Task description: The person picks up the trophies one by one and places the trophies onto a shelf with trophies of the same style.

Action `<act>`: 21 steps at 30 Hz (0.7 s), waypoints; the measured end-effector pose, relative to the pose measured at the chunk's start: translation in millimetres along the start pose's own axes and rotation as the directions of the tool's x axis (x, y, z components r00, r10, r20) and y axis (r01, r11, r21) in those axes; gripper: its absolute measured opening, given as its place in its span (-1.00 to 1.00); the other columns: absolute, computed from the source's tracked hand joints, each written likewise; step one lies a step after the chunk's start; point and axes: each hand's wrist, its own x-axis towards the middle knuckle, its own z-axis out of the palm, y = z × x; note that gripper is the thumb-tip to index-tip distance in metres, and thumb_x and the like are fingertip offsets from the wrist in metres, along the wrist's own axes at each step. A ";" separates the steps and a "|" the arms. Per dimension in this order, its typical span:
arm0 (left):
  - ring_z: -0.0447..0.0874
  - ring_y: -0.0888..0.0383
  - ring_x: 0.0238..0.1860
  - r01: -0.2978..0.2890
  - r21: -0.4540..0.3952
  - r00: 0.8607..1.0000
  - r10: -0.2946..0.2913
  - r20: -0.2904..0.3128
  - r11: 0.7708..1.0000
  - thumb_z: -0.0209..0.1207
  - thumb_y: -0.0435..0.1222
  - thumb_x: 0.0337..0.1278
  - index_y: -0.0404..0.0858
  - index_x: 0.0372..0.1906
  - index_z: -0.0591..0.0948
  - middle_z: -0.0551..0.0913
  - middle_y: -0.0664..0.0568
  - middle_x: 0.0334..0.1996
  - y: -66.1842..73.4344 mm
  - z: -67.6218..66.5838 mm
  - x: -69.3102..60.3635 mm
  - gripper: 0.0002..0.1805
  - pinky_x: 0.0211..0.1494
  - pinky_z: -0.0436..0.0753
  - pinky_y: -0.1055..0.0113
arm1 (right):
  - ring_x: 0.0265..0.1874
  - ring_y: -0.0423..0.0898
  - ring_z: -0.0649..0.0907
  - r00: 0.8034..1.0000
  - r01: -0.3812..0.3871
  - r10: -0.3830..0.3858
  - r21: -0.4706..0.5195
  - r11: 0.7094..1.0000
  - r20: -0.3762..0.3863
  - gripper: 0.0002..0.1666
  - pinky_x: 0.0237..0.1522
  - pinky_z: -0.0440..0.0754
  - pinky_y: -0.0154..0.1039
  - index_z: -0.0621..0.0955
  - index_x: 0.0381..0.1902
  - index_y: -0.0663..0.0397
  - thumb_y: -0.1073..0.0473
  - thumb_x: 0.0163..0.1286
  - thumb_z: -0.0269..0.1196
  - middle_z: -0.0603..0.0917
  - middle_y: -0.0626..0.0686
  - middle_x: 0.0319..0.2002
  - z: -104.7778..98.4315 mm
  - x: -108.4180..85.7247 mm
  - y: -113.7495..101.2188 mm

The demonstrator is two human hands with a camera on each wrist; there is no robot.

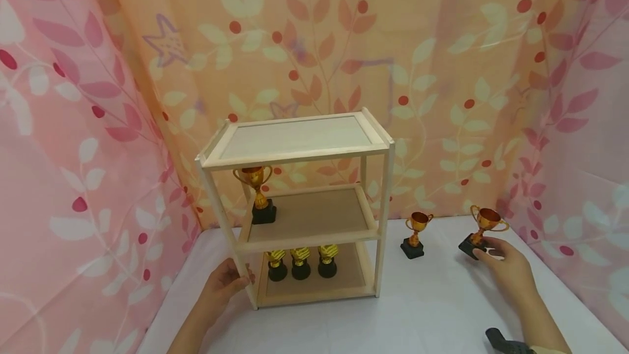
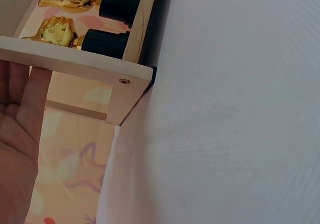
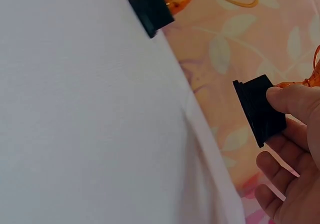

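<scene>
A pale wooden three-tier shelf stands on the table. My left hand holds its left front post low down; in the left wrist view the fingers pass behind the post. My right hand pinches the black base of a gold trophy cup, tilted to the right. The right wrist view shows thumb and fingers on that base, raised off the cloth. Another trophy cup stands on the table between the shelf and my right hand.
One trophy cup is on the middle tier at the left. Three gold hand-shaped trophies with round black bases line the bottom tier, their tops partly hidden. White cloth covers the table. Patterned curtains enclose the back and sides.
</scene>
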 end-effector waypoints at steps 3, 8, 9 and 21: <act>0.74 0.18 -0.05 0.000 -0.007 1.000 0.000 0.001 1.000 0.13 -0.50 0.41 -0.43 -0.03 0.39 0.68 0.11 -0.13 0.7 0.2 -0.1 -0.83 0.12 0.71 0.28 | 0.07 0.36 0.58 1.000 0.008 -0.008 -0.001 1.000 -0.028 -0.17 -0.07 0.51 0.23 0.46 0.38 0.27 -0.24 0.44 0.27 0.60 0.46 0.15 -9.8 0.9 -7.0; 0.74 0.20 -0.05 -0.016 -0.029 1.000 0.016 0.012 0.999 0.12 -0.52 0.41 -0.44 -0.01 0.39 0.68 0.11 -0.13 0.0 -0.3 0.0 -0.82 0.11 0.72 0.27 | 0.14 0.39 0.52 1.000 -0.010 0.011 0.031 0.999 -0.026 -0.12 0.01 0.50 0.30 0.39 0.44 0.27 -0.27 0.45 0.24 0.54 0.48 0.19 -24.8 0.9 -25.0; 0.74 0.20 -0.05 -0.021 -0.033 1.000 0.021 0.015 0.999 0.11 -0.52 0.41 -0.45 -0.01 0.39 0.68 0.11 -0.13 -0.6 -0.7 -0.1 -0.82 0.11 0.72 0.27 | 0.16 0.39 0.50 1.000 -0.017 0.017 0.038 0.999 -0.023 -0.11 0.04 0.50 0.32 0.37 0.45 0.26 -0.28 0.46 0.23 0.53 0.49 0.20 -26.8 0.6 -29.3; 0.75 0.19 -0.05 -0.024 -0.033 0.999 0.024 0.026 0.999 0.10 -0.52 0.42 -0.43 -0.01 0.40 0.68 0.10 -0.13 -2.5 -1.6 0.2 -0.84 0.11 0.72 0.26 | 0.17 0.40 0.48 0.999 0.038 -0.037 0.074 0.997 -0.011 -0.11 -0.11 0.59 -0.16 0.36 0.48 0.20 -0.26 0.45 0.25 0.53 0.42 0.25 -48.8 -13.9 -81.6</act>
